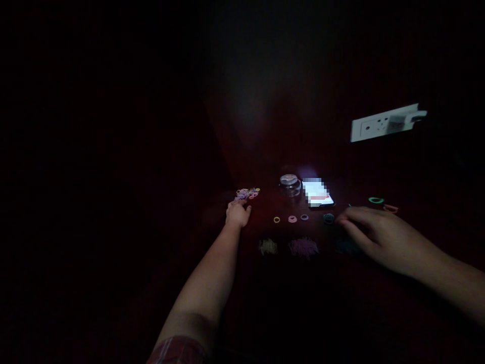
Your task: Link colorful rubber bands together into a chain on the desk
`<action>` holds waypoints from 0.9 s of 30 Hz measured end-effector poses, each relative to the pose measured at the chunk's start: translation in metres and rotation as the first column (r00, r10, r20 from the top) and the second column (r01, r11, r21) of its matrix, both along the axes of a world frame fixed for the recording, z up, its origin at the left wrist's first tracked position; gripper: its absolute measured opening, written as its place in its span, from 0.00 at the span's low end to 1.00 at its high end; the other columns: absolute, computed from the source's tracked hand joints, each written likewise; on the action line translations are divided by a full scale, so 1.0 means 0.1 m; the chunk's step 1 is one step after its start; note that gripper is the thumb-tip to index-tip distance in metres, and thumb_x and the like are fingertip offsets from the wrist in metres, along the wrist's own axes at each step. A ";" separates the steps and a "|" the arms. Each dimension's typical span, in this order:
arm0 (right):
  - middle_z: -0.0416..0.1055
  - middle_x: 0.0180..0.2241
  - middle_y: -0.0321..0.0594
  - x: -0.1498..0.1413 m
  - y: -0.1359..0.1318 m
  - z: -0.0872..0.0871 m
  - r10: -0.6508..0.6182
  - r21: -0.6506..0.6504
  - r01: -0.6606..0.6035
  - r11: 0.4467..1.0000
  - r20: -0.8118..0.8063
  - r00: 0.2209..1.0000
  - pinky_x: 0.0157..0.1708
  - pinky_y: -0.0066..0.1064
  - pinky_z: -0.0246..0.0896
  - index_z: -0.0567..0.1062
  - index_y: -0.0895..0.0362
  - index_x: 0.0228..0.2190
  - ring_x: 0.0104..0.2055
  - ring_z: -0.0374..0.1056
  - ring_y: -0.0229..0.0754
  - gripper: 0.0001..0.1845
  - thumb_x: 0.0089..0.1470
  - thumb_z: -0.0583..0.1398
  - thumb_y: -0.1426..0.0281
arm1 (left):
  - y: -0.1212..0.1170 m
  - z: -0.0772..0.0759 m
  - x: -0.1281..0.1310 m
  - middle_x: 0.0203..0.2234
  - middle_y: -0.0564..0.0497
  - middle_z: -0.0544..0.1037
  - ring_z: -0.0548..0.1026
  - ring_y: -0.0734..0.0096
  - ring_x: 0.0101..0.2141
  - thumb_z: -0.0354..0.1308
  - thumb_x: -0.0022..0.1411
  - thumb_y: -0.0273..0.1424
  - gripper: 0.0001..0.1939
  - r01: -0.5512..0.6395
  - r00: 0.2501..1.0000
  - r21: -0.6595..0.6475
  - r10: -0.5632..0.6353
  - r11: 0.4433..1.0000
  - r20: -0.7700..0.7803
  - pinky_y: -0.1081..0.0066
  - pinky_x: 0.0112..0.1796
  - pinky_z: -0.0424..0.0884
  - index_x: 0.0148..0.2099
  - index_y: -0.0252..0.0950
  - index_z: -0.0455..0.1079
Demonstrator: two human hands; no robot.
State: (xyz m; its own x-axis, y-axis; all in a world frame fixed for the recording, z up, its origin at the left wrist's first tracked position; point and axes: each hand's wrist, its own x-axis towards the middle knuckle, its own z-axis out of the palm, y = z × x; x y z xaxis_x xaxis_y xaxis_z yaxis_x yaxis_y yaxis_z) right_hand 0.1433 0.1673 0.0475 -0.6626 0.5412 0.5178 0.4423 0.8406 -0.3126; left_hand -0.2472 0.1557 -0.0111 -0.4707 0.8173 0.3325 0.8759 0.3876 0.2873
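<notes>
My left hand point(238, 214) reaches to a pile of small pastel hair ties point(247, 193), thumb apart and fingertips at the pile's near edge. My right hand point(379, 233) is closed in a pinch beside a teal hair tie point(328, 219); what the fingertips hold, if anything, I cannot make out. In a row to its left lie a purple hair tie point(304, 217), a pink hair tie point(292, 219) and a yellow hair tie point(277, 220). Nearer to me are a dim yellowish heap point(268, 246), a purple heap point(304, 247) and a dark teal heap point(346, 246), partly behind my right hand.
A lit phone point(317, 193) lies beside a clear lidded jar point(290, 185) on the dark table. Beyond my right hand are a green band point(376, 200) and an orange-red band point(391, 208). A white socket strip point(375, 128) is at the back right. Most surroundings are dark.
</notes>
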 end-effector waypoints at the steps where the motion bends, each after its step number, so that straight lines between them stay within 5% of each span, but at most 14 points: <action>1: 0.74 0.29 0.43 0.00 -0.01 0.00 0.000 -0.003 0.000 1.000 0.004 1.000 0.31 0.39 0.64 0.72 0.54 0.30 0.29 0.70 0.46 0.17 0.63 0.49 0.61 | -0.01 0.00 0.00 0.55 0.44 0.73 0.64 0.53 0.58 0.54 0.62 0.40 0.21 0.003 1.000 0.005 -0.003 1.000 -0.010 0.58 0.57 0.61 0.53 0.38 0.73; 6: 0.74 0.29 0.44 0.02 -0.05 0.01 0.034 -0.019 -0.034 0.999 -0.014 0.999 0.30 0.40 0.65 0.72 0.53 0.31 0.29 0.70 0.46 0.14 0.62 0.51 0.62 | -0.03 0.04 0.05 0.55 0.41 0.71 0.62 0.52 0.58 0.55 0.62 0.38 0.21 0.032 0.998 0.030 -0.031 0.999 -0.052 0.57 0.59 0.59 0.53 0.34 0.72; 11: 0.73 0.27 0.44 -0.01 -0.06 0.00 0.061 -0.015 -0.061 0.998 -0.038 0.997 0.28 0.41 0.65 0.72 0.52 0.29 0.27 0.69 0.46 0.14 0.61 0.51 0.62 | 0.08 0.05 0.13 0.61 0.51 0.66 0.57 0.54 0.62 0.53 0.64 0.41 0.19 0.155 0.987 -0.024 -0.156 0.988 -0.047 0.55 0.61 0.56 0.55 0.43 0.72; 16: 0.73 0.27 0.43 -0.02 -0.05 0.00 0.049 -0.040 -0.050 0.998 -0.016 0.999 0.29 0.41 0.65 0.72 0.52 0.29 0.28 0.69 0.46 0.15 0.61 0.50 0.61 | 0.16 0.03 0.11 0.63 0.49 0.64 0.58 0.49 0.63 0.50 0.65 0.43 0.23 0.147 0.989 -0.068 -0.147 0.987 0.003 0.48 0.60 0.56 0.60 0.43 0.67; 27: 0.73 0.27 0.40 0.02 -0.03 0.04 0.027 0.022 -0.026 0.999 -0.054 0.998 0.30 0.37 0.61 0.72 0.52 0.30 0.28 0.69 0.44 0.13 0.61 0.51 0.63 | 0.05 0.06 0.04 0.52 0.48 0.76 0.70 0.60 0.53 0.57 0.60 0.32 0.15 0.146 0.989 0.142 -0.146 0.979 -0.007 0.64 0.57 0.64 0.50 0.40 0.74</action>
